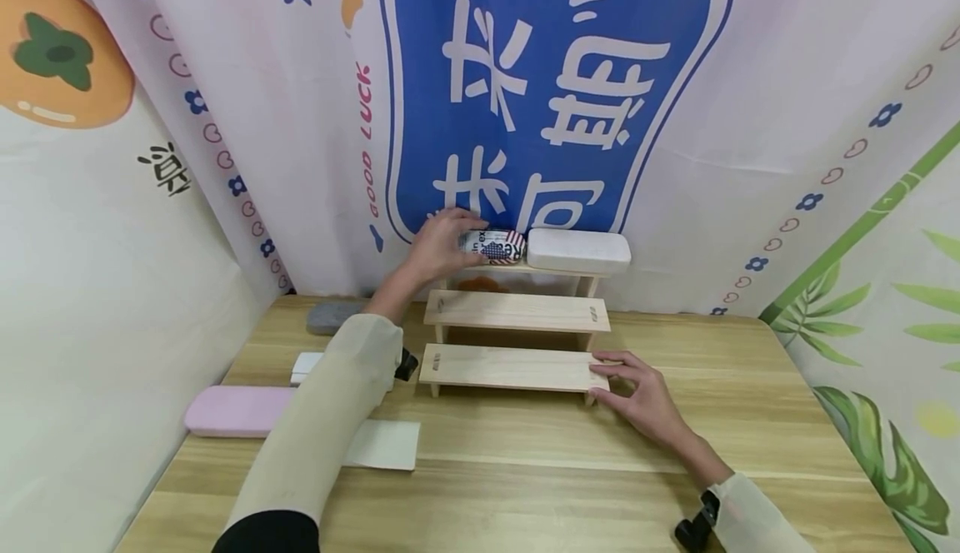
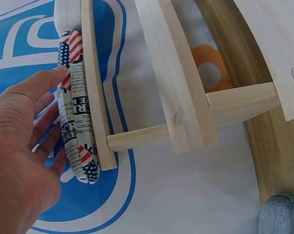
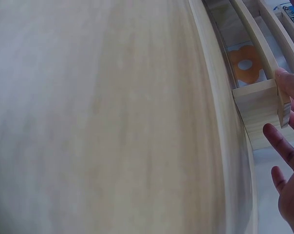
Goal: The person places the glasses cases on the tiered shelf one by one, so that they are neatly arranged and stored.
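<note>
A three-step wooden display shelf (image 1: pixel 517 368) stands at the back of the table. On its top step lies a glasses case (image 1: pixel 501 246) with a newspaper-and-flag print, end to end with a white case (image 1: pixel 579 251). My left hand (image 1: pixel 442 245) holds the printed case near its left end; in the left wrist view the thumb lies on the case (image 2: pixel 78 109) and the fingers pass behind it. My right hand (image 1: pixel 637 399) pinches the right end of the lowest step, its thumb at the front edge, while other fingers spread away in the right wrist view.
Left on the wooden table (image 1: pixel 562 486) lie a pink case (image 1: pixel 236 411), a grey case (image 1: pixel 330 317), a small white item (image 1: pixel 306 366) and a pale flat sheet (image 1: pixel 386 445), partly behind my left sleeve. A printed curtain (image 1: pixel 675 228) hangs right behind the shelf.
</note>
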A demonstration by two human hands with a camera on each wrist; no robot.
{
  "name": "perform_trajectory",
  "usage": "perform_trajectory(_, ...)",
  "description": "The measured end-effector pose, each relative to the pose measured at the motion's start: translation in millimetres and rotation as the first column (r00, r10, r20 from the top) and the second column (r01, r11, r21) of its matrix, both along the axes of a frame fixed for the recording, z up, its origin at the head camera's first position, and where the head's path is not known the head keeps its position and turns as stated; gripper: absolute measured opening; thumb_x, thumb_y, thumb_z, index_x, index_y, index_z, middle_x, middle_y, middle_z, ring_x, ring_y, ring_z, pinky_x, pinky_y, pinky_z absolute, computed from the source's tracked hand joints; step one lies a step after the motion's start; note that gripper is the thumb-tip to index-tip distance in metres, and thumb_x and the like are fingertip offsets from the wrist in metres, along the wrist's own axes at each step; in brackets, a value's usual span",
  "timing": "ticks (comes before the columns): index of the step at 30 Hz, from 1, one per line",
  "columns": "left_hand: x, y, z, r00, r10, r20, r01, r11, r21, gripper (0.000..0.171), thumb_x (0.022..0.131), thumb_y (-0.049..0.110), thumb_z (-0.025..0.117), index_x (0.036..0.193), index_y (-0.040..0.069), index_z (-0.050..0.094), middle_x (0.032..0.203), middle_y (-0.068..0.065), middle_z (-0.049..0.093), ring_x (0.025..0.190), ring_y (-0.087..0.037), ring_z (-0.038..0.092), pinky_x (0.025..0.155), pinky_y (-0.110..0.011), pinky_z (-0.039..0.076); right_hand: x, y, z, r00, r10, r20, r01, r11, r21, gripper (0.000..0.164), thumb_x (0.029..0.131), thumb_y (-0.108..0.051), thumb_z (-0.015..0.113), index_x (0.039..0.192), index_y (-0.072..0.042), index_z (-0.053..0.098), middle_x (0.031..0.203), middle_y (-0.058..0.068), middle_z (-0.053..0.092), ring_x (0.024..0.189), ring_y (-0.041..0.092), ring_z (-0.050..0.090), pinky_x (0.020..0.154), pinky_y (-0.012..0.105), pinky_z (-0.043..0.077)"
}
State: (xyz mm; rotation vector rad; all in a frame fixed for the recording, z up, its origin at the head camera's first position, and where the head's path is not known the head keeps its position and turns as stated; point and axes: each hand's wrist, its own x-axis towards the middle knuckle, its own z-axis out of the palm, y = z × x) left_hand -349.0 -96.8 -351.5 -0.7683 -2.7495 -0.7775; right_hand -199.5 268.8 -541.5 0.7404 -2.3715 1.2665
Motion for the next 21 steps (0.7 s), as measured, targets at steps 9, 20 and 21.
perform_trajectory(9,10.1,-8,7.4,0.998,-0.051,-0.048,0.052,0.998,0.038,0.056,0.086,0.023,0.089,0.137,0.008,0.071,0.145,-0.015,0.064,0.140,-0.035,0.051,0.122,-0.057,0.035,-1.2,0,-2.1,1.000,-0.009,0.004,0.009,1.000,-0.016,0.039,0.077,0.003,0.092,0.114,-0.004,0.081,0.130,0.015,0.072,0.112,0.035,0.071,0.101,0.009,0.046)
perform_trajectory(20,27.9,-17,12.7,0.988,-0.092,-0.122,0.096,0.995,0.033,0.057,0.084,0.023,0.091,0.136,0.008,0.072,0.143,-0.015,0.065,0.136,-0.036,0.054,0.119,-0.056,0.040,-2.0,1,-1.2,1.000,-0.012,0.001,0.012,1.000,0.015,0.037,0.080,-0.001,0.091,0.115,-0.004,0.080,0.131,0.012,0.072,0.113,0.033,0.071,0.104,0.010,0.045)
perform_trajectory(21,29.8,-18,12.7,0.988,-0.095,-0.124,0.100,0.994,0.033,0.058,0.084,0.023,0.091,0.136,0.007,0.072,0.143,-0.016,0.065,0.137,-0.037,0.054,0.122,-0.056,0.037,-2.2,0,-0.3,1.000,-0.012,0.002,0.012,1.000,0.018,0.037,0.081,-0.002,0.091,0.116,-0.004,0.080,0.132,0.012,0.072,0.114,0.033,0.070,0.105,0.010,0.044)
